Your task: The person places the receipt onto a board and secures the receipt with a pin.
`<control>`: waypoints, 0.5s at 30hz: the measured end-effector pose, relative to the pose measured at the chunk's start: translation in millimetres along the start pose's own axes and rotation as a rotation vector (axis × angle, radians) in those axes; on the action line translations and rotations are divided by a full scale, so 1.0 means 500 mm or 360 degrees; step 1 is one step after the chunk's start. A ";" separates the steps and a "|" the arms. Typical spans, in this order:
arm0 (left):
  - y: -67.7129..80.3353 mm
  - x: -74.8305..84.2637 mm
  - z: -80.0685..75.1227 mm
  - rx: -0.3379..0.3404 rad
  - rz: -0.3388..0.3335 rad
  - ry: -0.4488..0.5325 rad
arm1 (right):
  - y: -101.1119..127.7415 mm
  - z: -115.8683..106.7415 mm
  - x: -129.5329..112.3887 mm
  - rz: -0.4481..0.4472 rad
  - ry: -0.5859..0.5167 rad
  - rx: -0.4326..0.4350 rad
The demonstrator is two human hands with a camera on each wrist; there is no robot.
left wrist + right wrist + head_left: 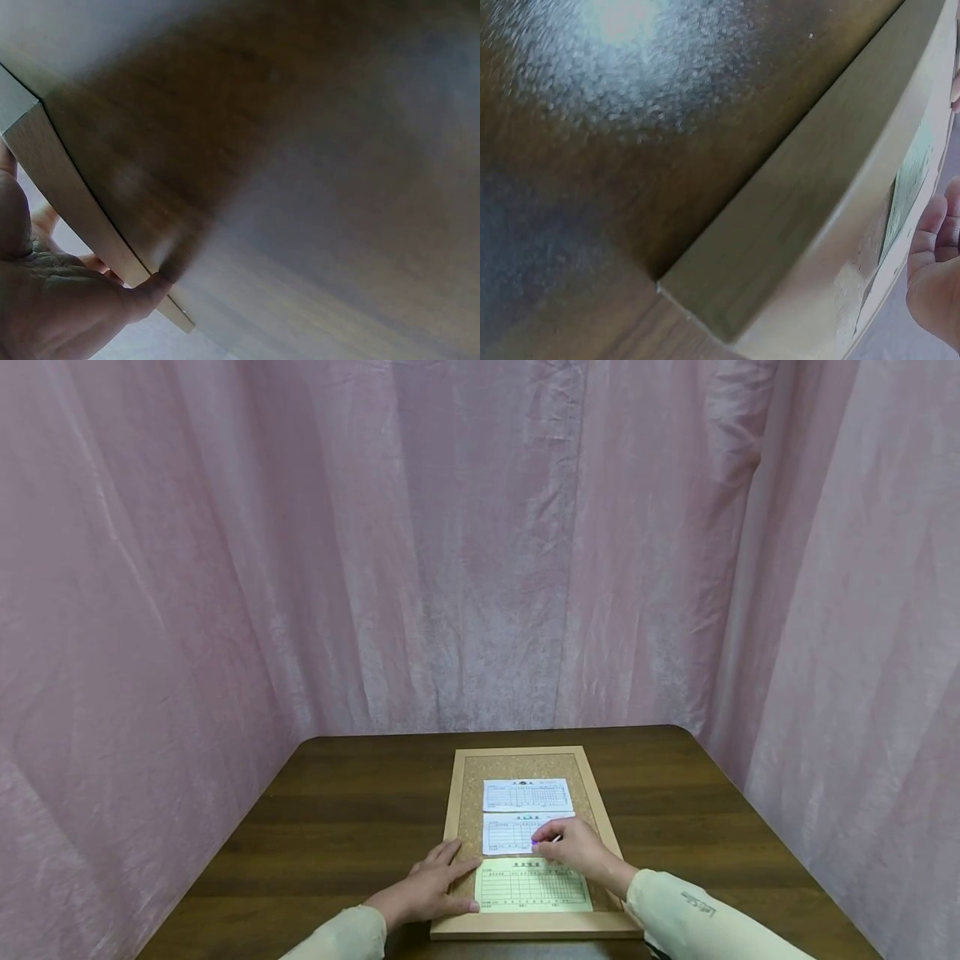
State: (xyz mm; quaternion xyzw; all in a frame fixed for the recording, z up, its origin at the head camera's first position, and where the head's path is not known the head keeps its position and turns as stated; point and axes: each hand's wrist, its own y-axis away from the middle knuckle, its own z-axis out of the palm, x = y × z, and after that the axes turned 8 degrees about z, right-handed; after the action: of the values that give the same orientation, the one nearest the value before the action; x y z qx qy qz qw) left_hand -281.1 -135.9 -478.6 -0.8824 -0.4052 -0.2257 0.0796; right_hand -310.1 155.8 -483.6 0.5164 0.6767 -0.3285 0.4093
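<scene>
A cork board [470, 793] with a pale wooden frame lies flat on the table. Down it run three printed form slips: an upper white slip [502, 793], a middle white slip [498, 835] and a light green slip [525, 893]. My right hand [581, 852] is over the middle slip's right part, thumb and fingertips pinching a small purple-and-white object [535, 842]; its kind is too small to tell. My left hand [431, 887] rests on the frame's left side, fingers spread, thumb near the green slip. In the left wrist view, a finger lies along the frame's side [82, 187].
The dark brown wooden table [360, 810] extends around the board on both sides and behind it. Pink curtains [480, 568] hang beyond its back and side edges. In the right wrist view, the frame's thick edge [795, 195] stands above the glossy tabletop [592, 97].
</scene>
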 end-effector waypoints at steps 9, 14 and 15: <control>0.000 -0.001 0.000 0.0001 0.0015 -0.0003 | -0.001 0.013 0.003 0.0000 0.0003 -0.0054; 0.000 -0.002 0.001 0.0004 0.0018 -0.0011 | -0.003 0.018 0.006 0.0014 0.0020 -0.0070; 0.000 -0.002 0.001 0.0005 0.0018 -0.0014 | -0.003 0.019 0.007 0.0015 0.0024 -0.0077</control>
State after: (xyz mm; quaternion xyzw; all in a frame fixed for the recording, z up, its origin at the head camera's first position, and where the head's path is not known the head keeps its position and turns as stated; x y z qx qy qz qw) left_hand -281.7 -136.3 -479.4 -0.8855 -0.4009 -0.2209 0.0804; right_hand -310.2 148.8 -490.7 0.5120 0.6850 -0.3064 0.4181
